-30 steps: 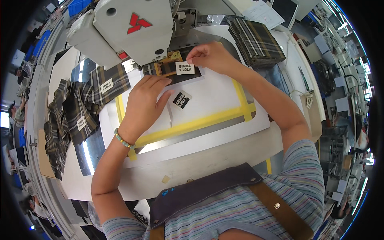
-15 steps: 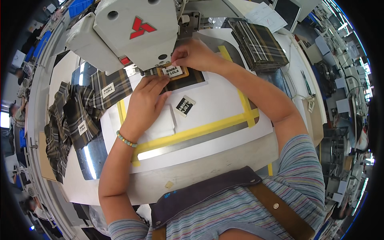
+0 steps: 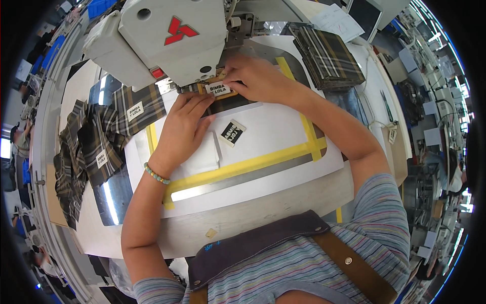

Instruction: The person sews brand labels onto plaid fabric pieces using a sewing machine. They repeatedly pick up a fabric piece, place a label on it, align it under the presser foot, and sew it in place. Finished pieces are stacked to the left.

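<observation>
A white fabric label [image 3: 218, 89] with dark print lies inside an orange-brown frame [image 3: 229, 96] under the sewing machine head [image 3: 177, 40]. Beneath them is dark plaid fabric [image 3: 232, 104]. My left hand [image 3: 183, 126] rests with its fingers stretched flat at the frame's left end, holding nothing. Over the frame's right side, my right hand [image 3: 260, 78] has its fingers curled and bent together, their tips at the label's right end. Whatever is between those fingertips is hidden, and the farther knuckles are blurred. A loose black-and-white label [image 3: 233, 133] lies on the white sheet nearer me.
At left, labelled plaid pieces [image 3: 98, 144] lie in a crumpled heap. A stack of folded plaid fabric [image 3: 329, 58] stands at back right. Yellow tape [image 3: 248, 161] borders the white sheet. Thread snips [image 3: 387, 106] lie at the right, and papers [image 3: 336, 23] at the back.
My right hand has shifted right and slightly nearer me, from the frame's far edge to the label's right end. My left hand has stayed nearly in place.
</observation>
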Available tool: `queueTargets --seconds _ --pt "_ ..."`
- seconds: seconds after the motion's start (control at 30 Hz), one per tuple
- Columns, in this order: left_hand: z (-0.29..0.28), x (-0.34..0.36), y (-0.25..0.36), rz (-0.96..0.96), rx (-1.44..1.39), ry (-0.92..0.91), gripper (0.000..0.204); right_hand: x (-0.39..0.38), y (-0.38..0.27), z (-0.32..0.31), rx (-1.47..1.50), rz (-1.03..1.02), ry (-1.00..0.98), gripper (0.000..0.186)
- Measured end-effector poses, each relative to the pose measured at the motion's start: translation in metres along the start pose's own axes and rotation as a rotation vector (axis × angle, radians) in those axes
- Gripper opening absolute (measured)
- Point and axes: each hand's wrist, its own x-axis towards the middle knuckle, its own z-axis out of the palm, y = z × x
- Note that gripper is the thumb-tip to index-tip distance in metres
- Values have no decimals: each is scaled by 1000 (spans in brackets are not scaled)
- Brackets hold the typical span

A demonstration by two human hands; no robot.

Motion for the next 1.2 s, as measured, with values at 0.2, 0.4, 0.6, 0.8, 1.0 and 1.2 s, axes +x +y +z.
queueTargets --seconds 0.2,0.4,0.6,0.8,1.0,1.2 --pt "0 1 -1 -47 -61 -8 37 -10 -9 5 -276 -95 -4 19" --pt "3 1 -7 -24 -86 25 32 -14 -21 23 -191 -228 35 31" --pt "5 2 -9 -3 -107 99 22 -17 -15 25 -172 -251 -19 36" --pt "-7 1 -2 -122 -90 161 17 -11 -23 19 -137 -246 -56 32" --pt "-12 0 -15 -88 74 37 29 -18 -10 27 119 -113 46 28" --pt "-15 -8 -25 -12 181 -65 36 -17 -10 24 104 -129 28 25"
